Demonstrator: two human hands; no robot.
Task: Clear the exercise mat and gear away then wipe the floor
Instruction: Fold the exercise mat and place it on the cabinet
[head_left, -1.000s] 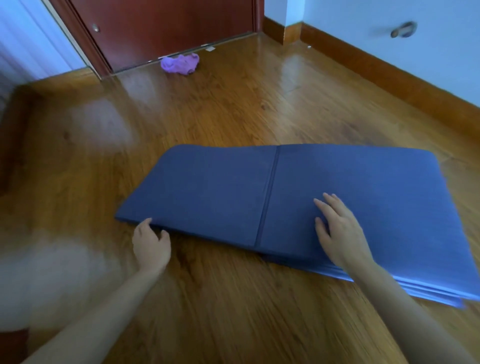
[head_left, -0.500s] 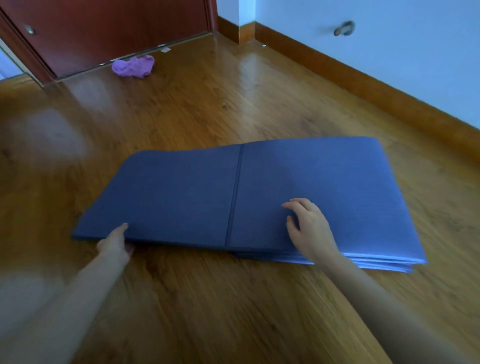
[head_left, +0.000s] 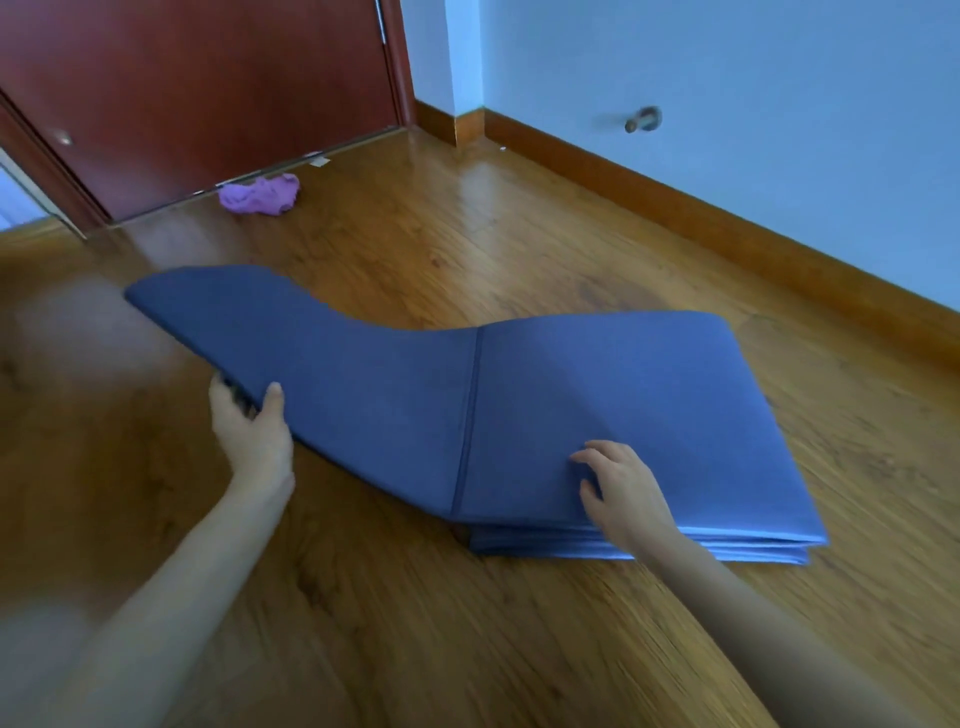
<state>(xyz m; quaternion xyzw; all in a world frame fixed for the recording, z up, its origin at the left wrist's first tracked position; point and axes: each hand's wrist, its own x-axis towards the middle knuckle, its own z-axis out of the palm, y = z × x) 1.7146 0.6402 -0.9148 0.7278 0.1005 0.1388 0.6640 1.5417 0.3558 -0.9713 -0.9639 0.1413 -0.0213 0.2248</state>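
Note:
A blue folding exercise mat (head_left: 649, 405) lies on the wooden floor (head_left: 467, 623), its right half stacked in several layers. The left panel is raised off the floor and curves upward. My left hand (head_left: 252, 431) grips that panel's near edge, thumb on top and fingers underneath. My right hand (head_left: 621, 493) rests on the stacked right half near its front edge, fingers bent against the top layer.
A crumpled purple cloth (head_left: 260, 195) lies on the floor by the dark red door (head_left: 208, 93). A light blue wall with a wooden skirting board (head_left: 727, 228) runs along the right, carrying a metal door stop (head_left: 643, 119).
My left hand took hold of the left panel's edge and lifted it off the floor. My right hand's fingers curled more on the stacked half. The view shifted left.

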